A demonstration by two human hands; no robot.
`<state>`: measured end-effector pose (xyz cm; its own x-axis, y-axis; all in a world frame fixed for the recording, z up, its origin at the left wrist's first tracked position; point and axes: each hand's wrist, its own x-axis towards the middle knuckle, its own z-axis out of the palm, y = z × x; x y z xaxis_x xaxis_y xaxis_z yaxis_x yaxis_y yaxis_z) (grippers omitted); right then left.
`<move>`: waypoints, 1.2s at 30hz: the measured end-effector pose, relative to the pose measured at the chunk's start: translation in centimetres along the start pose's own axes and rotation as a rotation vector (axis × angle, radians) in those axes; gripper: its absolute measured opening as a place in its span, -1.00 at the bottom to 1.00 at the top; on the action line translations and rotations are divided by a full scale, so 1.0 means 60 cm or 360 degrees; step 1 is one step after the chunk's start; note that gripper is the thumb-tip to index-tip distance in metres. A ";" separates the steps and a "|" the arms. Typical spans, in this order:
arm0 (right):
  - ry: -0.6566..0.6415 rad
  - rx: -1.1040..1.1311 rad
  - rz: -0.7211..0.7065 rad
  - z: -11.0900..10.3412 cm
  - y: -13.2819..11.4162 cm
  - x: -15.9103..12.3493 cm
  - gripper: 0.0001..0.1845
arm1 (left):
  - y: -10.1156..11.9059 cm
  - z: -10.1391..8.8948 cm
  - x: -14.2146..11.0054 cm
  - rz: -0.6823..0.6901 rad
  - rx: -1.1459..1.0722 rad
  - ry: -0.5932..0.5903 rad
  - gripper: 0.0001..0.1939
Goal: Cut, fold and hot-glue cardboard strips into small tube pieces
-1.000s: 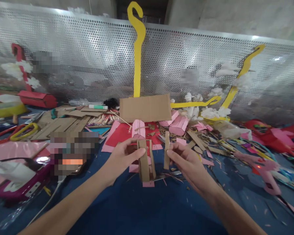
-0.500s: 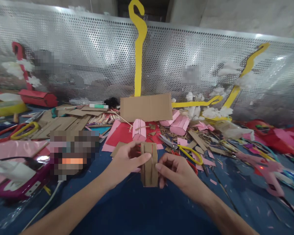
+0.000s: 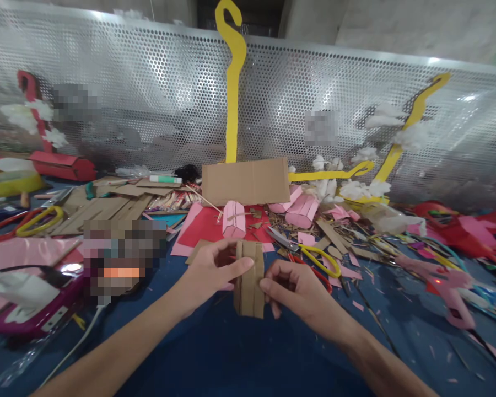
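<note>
A small brown cardboard box [image 3: 250, 292] with creased, folded sides stands between my hands, a little above the blue table. My left hand [image 3: 219, 267] grips its upper left part, thumb on the near face and fingers behind. Closed at its right edge, my right hand [image 3: 289, 284] pinches the cardboard between thumb and fingers, some of which are hidden. Just beyond the box lies a small pink paper box [image 3: 233, 220] on red sheets [image 3: 202, 229]. Scissors with yellow handles [image 3: 320, 259] rest right behind my right hand.
A pink glue gun [image 3: 442, 284] with a lit red light lies at the right. Cardboard scraps [image 3: 99, 212] and a purple power strip [image 3: 37, 309] are at the left. Behind stand a large cardboard piece [image 3: 246, 181], a yellow hooked strip [image 3: 232, 105] and a perforated metal panel [image 3: 157, 71].
The cardboard box has turned slightly in my hands, so its front face shows wider and the gap in it looks narrower. Both hands keep nearly the same place.
</note>
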<state>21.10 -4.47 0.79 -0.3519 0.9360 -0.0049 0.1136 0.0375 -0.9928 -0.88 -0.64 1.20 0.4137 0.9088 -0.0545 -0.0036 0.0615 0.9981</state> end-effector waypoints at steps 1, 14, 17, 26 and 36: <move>-0.0003 -0.0006 -0.0002 0.000 0.000 0.000 -0.59 | 0.000 0.000 0.000 -0.0003 0.0003 -0.0004 -0.51; 0.0034 0.0006 -0.0011 0.000 0.001 0.003 -0.56 | -0.006 -0.001 0.008 0.0102 0.0008 -0.0107 -0.51; 0.0034 -0.0002 -0.0010 -0.001 0.003 0.004 -0.55 | -0.012 -0.003 0.010 0.0141 0.0032 -0.0095 -0.50; 0.0033 -0.0059 0.0010 -0.001 0.003 0.003 -0.57 | -0.009 -0.001 0.006 0.0022 0.0067 -0.0049 -0.47; 0.0044 -0.0036 0.0009 -0.003 0.006 0.006 -0.55 | -0.005 0.002 0.001 0.0052 0.0112 -0.0058 -0.52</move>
<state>21.19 -4.06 0.43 -0.3253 0.9456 -0.0072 0.1368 0.0395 -0.9898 -0.76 -0.61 0.91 0.4471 0.8942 -0.0223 0.0458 0.0020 0.9989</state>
